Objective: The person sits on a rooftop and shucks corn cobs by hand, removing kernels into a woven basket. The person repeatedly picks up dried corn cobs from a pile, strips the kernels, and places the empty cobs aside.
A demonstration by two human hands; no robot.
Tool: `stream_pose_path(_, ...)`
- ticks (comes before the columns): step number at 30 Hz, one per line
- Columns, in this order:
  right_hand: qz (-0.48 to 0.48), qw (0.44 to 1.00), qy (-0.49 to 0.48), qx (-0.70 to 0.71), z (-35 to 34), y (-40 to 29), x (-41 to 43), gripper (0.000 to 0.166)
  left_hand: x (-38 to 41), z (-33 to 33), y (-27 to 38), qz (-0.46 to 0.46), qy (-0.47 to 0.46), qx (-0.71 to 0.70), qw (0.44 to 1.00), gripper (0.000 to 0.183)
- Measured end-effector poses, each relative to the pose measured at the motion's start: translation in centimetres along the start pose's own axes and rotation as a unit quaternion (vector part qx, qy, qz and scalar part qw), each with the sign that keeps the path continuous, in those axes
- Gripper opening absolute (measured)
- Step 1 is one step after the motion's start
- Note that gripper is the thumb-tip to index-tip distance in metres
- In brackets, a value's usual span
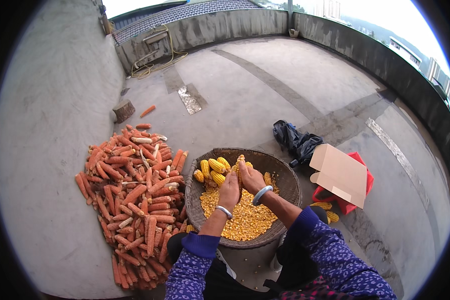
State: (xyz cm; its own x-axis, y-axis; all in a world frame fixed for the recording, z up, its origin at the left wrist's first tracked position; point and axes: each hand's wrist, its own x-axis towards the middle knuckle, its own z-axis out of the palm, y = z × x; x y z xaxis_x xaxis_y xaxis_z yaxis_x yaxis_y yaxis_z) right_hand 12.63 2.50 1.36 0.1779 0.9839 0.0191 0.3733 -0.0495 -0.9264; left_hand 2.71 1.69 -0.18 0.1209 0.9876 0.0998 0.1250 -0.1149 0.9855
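A round woven basket [292, 176] stands in front of me, with loose yellow corn kernels [247, 225] over its bottom. Several whole yellow corn cobs [216, 165] lie at its back left. Above the kernels, both hands are closed around one partly stripped corn cob [241, 160], its tip pointing up and away from me. My left hand [230, 189] is at the cob's left side, and my right hand [252, 179] covers its right side. The hands hide much of the cob. Each wrist wears a bangle.
A large heap of stripped reddish cobs [135, 191] lies left of the basket. At the right are a black plastic bag [296, 140], a cardboard piece [339, 172] on a red bag [369, 180] and yellow cobs [332, 216]. A wood block [123, 110] stands beside the wall.
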Motion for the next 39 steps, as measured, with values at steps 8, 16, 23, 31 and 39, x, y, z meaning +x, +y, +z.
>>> stream_pose_path(8,-0.040,0.996,0.058,-0.057,0.7,2.0,0.2,0.049,-0.4,1.0,-2.2,-0.049,0.016,-0.057,0.997,0.035)
stream_pose_path(16,-0.060,0.987,0.069,-0.133,1.1,3.6,0.5,0.043,0.0,1.4,-4.0,-0.076,0.020,-0.045,0.996,0.035)
stream_pose_path(23,0.002,0.989,0.066,0.136,1.2,4.4,1.4,0.041,0.0,1.1,-2.5,0.008,0.029,0.013,0.999,0.035)
stream_pose_path(31,-0.057,0.996,0.067,-0.005,0.4,3.1,1.9,0.045,-0.5,0.9,-2.0,0.013,0.034,0.147,0.988,0.034)
stream_pose_path(39,-0.088,0.990,0.083,-0.068,0.3,5.1,2.6,0.034,-0.5,1.0,-2.1,-0.005,-0.003,0.081,0.997,0.033)
